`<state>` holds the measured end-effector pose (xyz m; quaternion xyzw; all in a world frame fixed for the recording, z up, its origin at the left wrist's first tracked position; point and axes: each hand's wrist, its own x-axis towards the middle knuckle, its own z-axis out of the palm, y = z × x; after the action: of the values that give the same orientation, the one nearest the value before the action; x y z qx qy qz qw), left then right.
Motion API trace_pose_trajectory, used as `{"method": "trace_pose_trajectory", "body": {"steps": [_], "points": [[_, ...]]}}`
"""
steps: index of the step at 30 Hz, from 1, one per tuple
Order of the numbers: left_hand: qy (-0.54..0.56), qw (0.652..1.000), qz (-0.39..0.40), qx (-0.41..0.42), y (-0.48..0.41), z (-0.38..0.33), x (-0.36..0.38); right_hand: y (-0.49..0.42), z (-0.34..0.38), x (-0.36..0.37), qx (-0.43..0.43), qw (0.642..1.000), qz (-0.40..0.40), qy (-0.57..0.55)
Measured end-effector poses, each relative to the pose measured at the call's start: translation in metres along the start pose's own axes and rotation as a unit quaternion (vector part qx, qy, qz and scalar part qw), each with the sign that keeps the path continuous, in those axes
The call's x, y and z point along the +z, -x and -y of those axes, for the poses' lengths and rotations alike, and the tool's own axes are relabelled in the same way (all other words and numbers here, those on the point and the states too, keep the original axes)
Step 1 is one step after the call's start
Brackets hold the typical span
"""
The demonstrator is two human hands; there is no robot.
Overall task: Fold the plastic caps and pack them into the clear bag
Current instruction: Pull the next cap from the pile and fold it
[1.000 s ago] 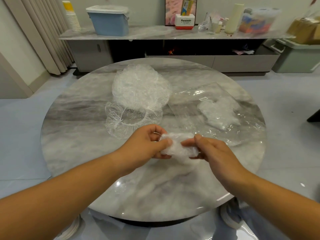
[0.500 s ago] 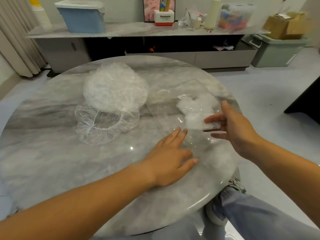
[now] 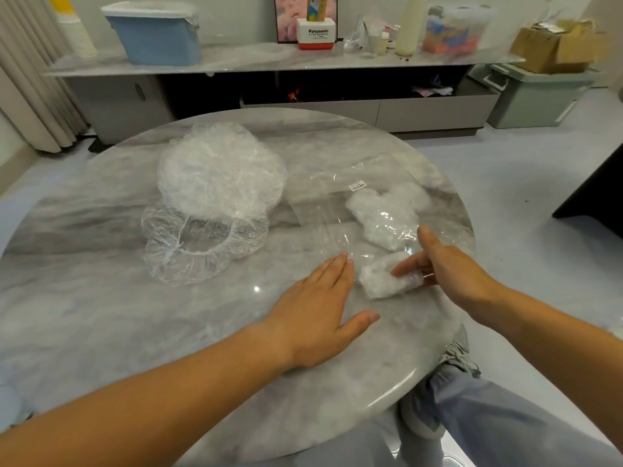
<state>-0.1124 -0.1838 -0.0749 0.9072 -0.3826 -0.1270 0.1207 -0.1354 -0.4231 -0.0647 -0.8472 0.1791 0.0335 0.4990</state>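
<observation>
A small folded plastic cap lies at the near edge of the clear bag, which is flat on the round marble table. My right hand rests its straight fingers on this cap, thumb raised. My left hand lies flat, palm down, on the table at the bag's near left edge, its fingertips touching the plastic. More folded caps sit inside the bag. A heap of unfolded caps lies to the left, with one spread cap in front of it.
Behind the table runs a low marble-topped cabinet with a blue bin, a Panasonic box and bottles. A green crate stands on the floor at the right. My knees are under the table's near edge.
Both hands held the folded cap over the table a second ago. Now the cap is at the bag, my left hand lies flat beside it, and my right hand has come back onto the cap.
</observation>
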Motion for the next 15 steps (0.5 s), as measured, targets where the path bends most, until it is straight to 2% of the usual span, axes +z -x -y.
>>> {"method": "trace_pose_trajectory", "body": {"steps": [5, 10, 15], "points": [[-0.008, 0.999, -0.003, 0.04, 0.002, 0.002, 0.0, 0.001, 0.005, -0.001, 0.01, 1.0, 0.009, -0.003], [-0.031, 0.999, -0.002, 0.039, -0.001, 0.001, 0.004, -0.001, 0.0, -0.008, -0.007, 0.998, -0.067, 0.013], [-0.112, 0.993, 0.001, 0.026, -0.005, -0.003, 0.012, -0.003, -0.007, -0.01, -0.023, 0.996, -0.083, 0.016]]}}
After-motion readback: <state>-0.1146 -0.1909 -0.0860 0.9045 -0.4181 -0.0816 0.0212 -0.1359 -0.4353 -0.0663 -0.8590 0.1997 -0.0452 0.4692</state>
